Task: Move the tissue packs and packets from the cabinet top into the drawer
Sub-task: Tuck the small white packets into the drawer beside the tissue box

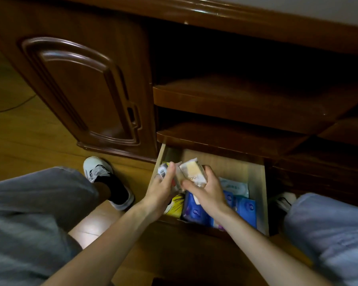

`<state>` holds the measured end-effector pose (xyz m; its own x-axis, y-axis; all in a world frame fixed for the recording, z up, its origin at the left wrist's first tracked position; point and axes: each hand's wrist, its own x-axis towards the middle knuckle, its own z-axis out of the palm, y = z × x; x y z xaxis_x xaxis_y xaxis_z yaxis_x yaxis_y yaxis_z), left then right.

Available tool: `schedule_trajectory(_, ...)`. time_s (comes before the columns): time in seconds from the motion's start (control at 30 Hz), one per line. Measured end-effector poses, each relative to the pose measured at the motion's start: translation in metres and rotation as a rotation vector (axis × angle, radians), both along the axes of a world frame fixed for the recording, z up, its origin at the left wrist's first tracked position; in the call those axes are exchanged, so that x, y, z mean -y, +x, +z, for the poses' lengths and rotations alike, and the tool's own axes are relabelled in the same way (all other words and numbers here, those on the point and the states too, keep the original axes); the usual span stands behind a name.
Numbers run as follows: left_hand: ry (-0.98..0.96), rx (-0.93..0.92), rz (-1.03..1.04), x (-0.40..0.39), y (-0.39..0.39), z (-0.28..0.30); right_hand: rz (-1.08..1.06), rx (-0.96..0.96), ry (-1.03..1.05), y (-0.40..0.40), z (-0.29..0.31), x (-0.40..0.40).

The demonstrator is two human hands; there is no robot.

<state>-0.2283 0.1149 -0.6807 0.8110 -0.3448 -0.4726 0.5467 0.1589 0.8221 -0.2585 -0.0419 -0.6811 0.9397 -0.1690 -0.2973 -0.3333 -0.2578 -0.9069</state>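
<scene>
The pale wooden drawer [256, 182] is pulled open at the cabinet's foot. Over it my right hand [207, 190] grips a cream and yellow tissue pack [191, 170]. My left hand [163, 186] holds a small white packet with a barcode [162, 171], close beside the right hand. Between the two hands a further wrapped pack shows, blurred. Inside the drawer lie blue tissue packs [244, 209], a pale green and white packet [235, 186] and a yellow packet [177, 204].
A dark wooden cabinet door [81, 89] stands at the left. Two bare shelves [236, 96] sit above the drawer. My knees in grey trousers [29, 203] flank the drawer, with a white shoe [99, 170] on the wood floor.
</scene>
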Motion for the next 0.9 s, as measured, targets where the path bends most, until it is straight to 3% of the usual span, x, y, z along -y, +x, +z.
schedule_trajectory(0.13,0.003,0.001,-0.099,0.011,-0.001,0.0,-0.031,0.028,-0.009,0.007,0.007,0.008)
schedule_trajectory(0.23,0.046,0.035,-0.034,0.012,0.003,-0.006,0.053,-0.09,0.037,0.008,0.007,0.013)
schedule_trajectory(0.37,0.156,-0.098,0.013,0.004,0.007,-0.022,0.073,-0.227,-0.072,0.017,-0.009,0.018)
schedule_trajectory(0.47,0.34,-0.084,0.123,-0.007,0.012,-0.035,0.019,-0.251,-0.11,0.037,-0.027,0.027)
schedule_trajectory(0.57,0.393,-0.044,0.193,-0.024,0.021,-0.044,-0.047,-0.283,-0.1,0.06,-0.05,0.039)
schedule_trajectory(0.77,0.531,0.023,0.185,-0.03,0.027,-0.055,-0.257,-0.51,0.163,0.114,-0.104,0.042)
schedule_trajectory(0.9,0.592,0.033,0.187,-0.03,0.028,-0.062,-0.252,-0.45,0.053,0.148,-0.128,0.038)
